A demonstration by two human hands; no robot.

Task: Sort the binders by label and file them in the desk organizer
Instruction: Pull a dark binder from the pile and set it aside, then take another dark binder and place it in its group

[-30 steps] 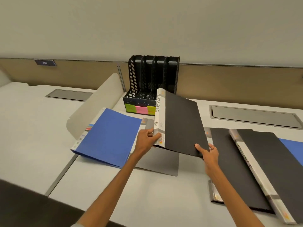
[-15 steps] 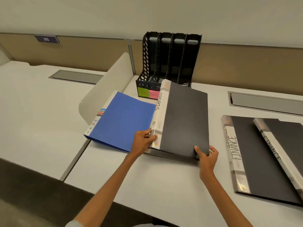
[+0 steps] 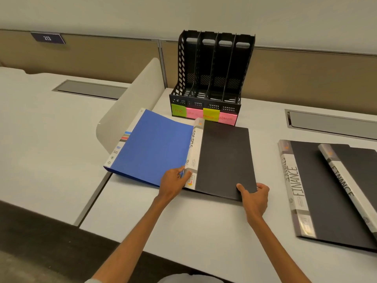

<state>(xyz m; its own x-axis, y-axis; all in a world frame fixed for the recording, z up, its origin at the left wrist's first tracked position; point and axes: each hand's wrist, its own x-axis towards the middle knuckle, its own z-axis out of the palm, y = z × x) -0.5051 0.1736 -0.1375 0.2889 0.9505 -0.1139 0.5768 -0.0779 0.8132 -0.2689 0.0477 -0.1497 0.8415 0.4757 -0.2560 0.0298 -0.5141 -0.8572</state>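
A black binder marked SPORTS (image 3: pixel 224 158) lies flat on the white desk (image 3: pixel 193 227), on top of another dark binder. My left hand (image 3: pixel 175 179) grips the near end of its white spine. My right hand (image 3: pixel 255 194) holds its near right corner, thumb on the cover. A blue binder (image 3: pixel 153 148) lies to its left, its right edge overlapping the SPORTS spine. Behind them stands the black desk organizer (image 3: pixel 214 72) with four slots and green, pink, yellow and pink sticky labels on its front. Two black FINANCE binders (image 3: pixel 318 190) overlap at the right.
A curved grey divider panel (image 3: pixel 130 111) rises left of the blue binder. Grey cable hatches are set into the desk at the far left (image 3: pixel 89 89) and far right (image 3: pixel 330 123). A beige partition wall runs behind the organizer.
The SPORTS binder came down from a tilted, lifted position to lie flat on the binder beneath. My view has shifted, and both hands stay on its near edge.
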